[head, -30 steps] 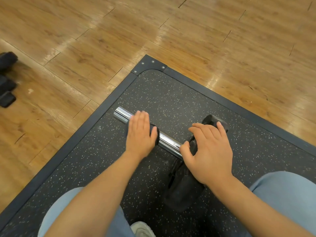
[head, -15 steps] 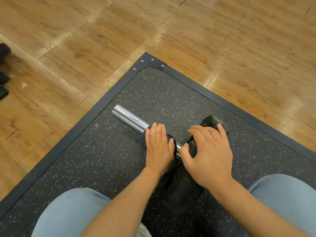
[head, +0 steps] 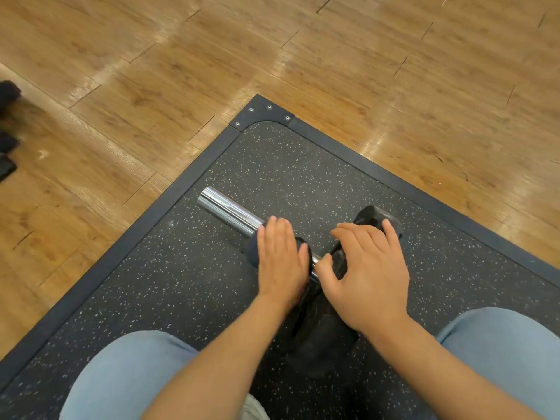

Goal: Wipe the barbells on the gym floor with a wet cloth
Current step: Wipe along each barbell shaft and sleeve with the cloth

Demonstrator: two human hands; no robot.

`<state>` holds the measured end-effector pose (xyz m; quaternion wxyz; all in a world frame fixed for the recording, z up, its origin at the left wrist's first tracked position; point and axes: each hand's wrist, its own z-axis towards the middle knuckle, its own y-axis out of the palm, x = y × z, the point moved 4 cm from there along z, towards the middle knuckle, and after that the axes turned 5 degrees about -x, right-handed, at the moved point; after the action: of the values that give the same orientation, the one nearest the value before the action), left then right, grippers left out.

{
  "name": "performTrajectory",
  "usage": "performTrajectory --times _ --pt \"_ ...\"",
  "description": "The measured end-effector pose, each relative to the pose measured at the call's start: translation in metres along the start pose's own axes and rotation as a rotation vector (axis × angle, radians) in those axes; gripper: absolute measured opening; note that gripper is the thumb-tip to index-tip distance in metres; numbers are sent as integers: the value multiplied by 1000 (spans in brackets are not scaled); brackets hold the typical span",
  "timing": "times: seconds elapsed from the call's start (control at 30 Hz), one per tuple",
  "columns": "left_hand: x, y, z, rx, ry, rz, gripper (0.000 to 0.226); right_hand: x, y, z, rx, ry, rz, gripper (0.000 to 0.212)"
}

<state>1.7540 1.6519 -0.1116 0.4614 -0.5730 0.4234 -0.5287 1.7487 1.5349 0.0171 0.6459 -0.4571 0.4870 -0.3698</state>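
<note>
Barbell [head: 230,209] axis: runs up-left from hands, bare chrome beyond L.
L hand [head: 280,259]: nearer, wraps cloth [head: 253,248] round bar.
R hand [head: 368,274]: grips plate [head: 375,218].

The barbell [head: 230,211] lies flat on the speckled black rubber mat [head: 194,283], its chrome sleeve angled toward the mat's left edge, bare end just short of the dark border and not far from the riveted far corner. At the sleeve's inner end stands a black weight plate [head: 321,338], on edge, running toward the near side of the mat. A dark cloth [head: 253,248] is wrapped over the sleeve right beside the plate, only its edges showing.
</note>
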Motion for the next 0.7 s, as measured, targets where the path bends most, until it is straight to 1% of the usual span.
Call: performTrajectory --times 0.03,0.1,0.2,0.23,0.27,0.33,0.4,0.43,0.47,0.53,0.6,0.7 --pt "13 3 -7 8 40 5 58 1 0 1 4 0 1 36" --pt "19 6 -12 -3 65 2 58 2 1 1 -1 0 -1 32" --pt "4 2 -7 -48 173 47 67 2 0 2 -1 -1 3 37" --pt "-2 0 -2 -39 177 47 70 1 0 2 1 -1 6 39" --pt "-8 -2 3 -11 149 47 68 1 0 2 3 -2 8 40" --pt "-14 -5 12 33 35 57 61 1 0 2 6 -2 13 41" --pt "-8 -4 13 20 -62 34 61 0 -1 1 13 2 13 41" --pt "-2 -4 10 11 -76 24 63 0 -1 1 18 0 12 39" --pt "5 -1 5 5 -65 25 65 0 -1 1 19 -1 11 38" --pt "18 5 -7 11 14 30 64 1 0 1 6 6 15 37" --pt "20 9 -12 47 71 35 61 2 1 2 -5 16 24 39" --pt "16 9 -9 62 78 48 64 3 1 2 -16 11 20 37"
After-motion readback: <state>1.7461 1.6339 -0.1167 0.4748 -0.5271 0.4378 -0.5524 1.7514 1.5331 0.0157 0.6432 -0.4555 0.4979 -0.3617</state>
